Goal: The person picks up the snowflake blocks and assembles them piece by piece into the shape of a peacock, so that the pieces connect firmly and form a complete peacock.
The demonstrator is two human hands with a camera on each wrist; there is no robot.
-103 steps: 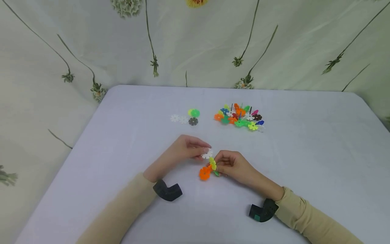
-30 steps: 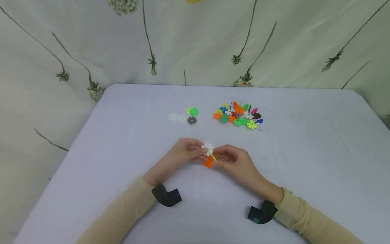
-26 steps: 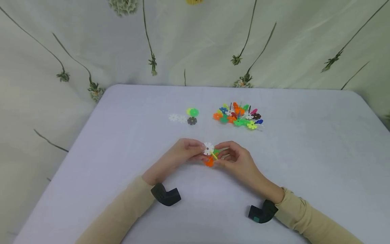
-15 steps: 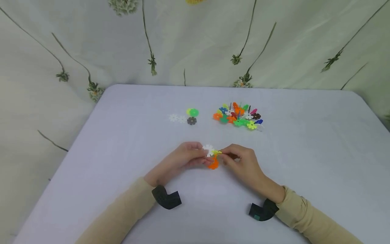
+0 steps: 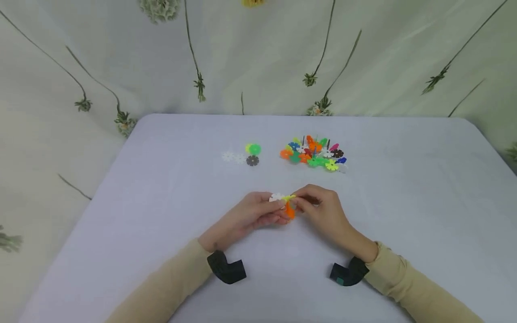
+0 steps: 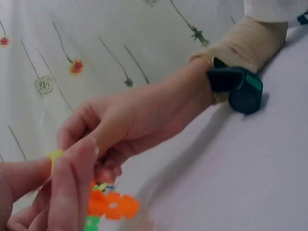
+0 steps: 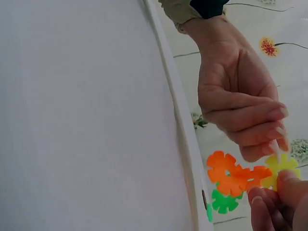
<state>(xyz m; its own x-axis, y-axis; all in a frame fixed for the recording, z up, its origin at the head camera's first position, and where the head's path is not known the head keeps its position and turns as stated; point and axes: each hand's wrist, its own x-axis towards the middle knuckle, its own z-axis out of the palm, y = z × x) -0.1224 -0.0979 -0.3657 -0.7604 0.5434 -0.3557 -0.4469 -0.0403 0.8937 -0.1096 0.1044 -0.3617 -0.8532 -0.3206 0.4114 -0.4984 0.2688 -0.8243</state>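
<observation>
My left hand (image 5: 252, 214) pinches a white snowflake disc (image 5: 276, 197), a flat plastic piece with notched petals. It meets a yellow snowflake disc (image 7: 286, 164), which my right hand (image 5: 325, 213) pinches between thumb and fingers. Joined to the yellow one are orange snowflake discs (image 7: 221, 166), hanging below the fingers in the head view. A green disc (image 7: 224, 203) shows behind the orange ones in the right wrist view. The left wrist view has the orange disc (image 6: 120, 206) beneath both hands, while fingers cover most of the yellow one.
Beyond the hands, a pile of joined multicoloured discs (image 5: 313, 154) stands on the white table (image 5: 404, 202). Left of it lie a green disc (image 5: 255, 149) overlapping a yellow one, a dark disc (image 5: 252, 160) and two whitish discs (image 5: 228, 156). A flower-printed cloth (image 5: 258, 58) hangs behind.
The white disc, apart from the yellow one 3.4 seconds ago, now meets it and has tilted flatter. Both hands have come closer together; the left has shifted right. The right hand has changed its grip.
</observation>
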